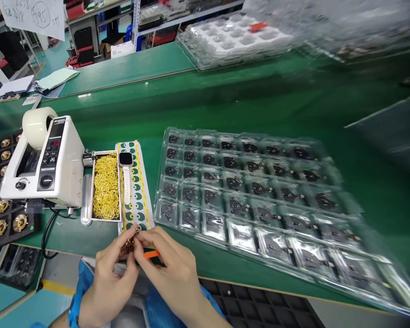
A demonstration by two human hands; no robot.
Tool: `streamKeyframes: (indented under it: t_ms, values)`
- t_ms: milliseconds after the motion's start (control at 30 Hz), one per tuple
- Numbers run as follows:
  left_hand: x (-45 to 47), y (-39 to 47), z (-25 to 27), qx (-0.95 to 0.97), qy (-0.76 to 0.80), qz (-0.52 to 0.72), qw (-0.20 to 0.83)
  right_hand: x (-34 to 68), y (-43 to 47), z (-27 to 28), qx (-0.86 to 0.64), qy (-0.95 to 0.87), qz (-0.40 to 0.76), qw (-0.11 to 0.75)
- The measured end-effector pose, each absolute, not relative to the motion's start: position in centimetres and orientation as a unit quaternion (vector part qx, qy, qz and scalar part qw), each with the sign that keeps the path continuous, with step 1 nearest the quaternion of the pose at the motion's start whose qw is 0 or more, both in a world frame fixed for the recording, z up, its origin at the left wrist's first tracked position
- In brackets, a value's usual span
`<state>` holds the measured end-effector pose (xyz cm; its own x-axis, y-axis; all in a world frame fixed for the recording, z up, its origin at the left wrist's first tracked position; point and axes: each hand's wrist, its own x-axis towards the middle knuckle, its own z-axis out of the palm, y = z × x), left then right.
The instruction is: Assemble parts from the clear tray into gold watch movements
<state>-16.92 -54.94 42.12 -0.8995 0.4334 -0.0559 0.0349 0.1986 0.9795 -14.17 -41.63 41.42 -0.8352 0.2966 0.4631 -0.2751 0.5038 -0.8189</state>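
My left hand (114, 273) is closed, pinching a small round copper-and-gold component (127, 247) near the table's front edge. My right hand (172, 262) meets it there, thumb and forefinger pressed together at the part. An orange strip-like piece (151, 254) sticks out from under the right fingers; what it belongs to is hidden. Just beyond the fingertips lies a sheet of green and yellow stickers (136, 182), with a white-strapped watch (126, 175) on it. Left of the sheet stands a narrow tray (120, 216) filled with thin yellow rings (105, 187).
A white tape dispenser (68, 168) stands at left, beside a black tray of gold round parts (10, 228). A large clear blister tray (225, 232) with dark parts spreads across the right. An empty-looking black compartment tray (256, 303) sits below the table edge. Plastic trays (239, 41) lie behind.
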Motion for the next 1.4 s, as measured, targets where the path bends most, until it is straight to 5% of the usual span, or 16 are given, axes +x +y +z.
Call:
streamKeyframes:
  t_ms: [267, 633, 967, 1167, 1267, 1400]
  values:
    - [-17.8, -55.6, 40.9, 0.041, 0.676, 0.725, 0.127, -15.3, -41.1, 43.3, 0.027, -0.752, 0.636, 0.169]
    - [-18.7, -57.0, 42.3, -0.003, 0.67, 0.738, 0.08, -18.1, -43.1, 42.8, 0.092, -0.845, 0.474, 0.228]
    - [-19.1, -57.9, 41.5, 0.003, 0.679, 0.732, 0.053, -18.0, -43.9, 42.6, 0.131, -0.781, 0.591, 0.155]
    - [-19.5, -58.4, 41.1, -0.042, 0.63, 0.772, 0.073, -18.2, -43.4, 44.0, 0.137, -0.775, 0.588, 0.188]
    - [-19.5, -58.9, 41.3, -0.061, 0.595, 0.798, 0.078, -19.3, -42.6, 44.1, 0.089, -0.801, 0.548, 0.224]
    - [-19.4, -59.1, 41.6, -0.092, 0.562, 0.819, 0.069, -21.1, -41.9, 42.5, 0.084, -0.898, 0.353, 0.247]
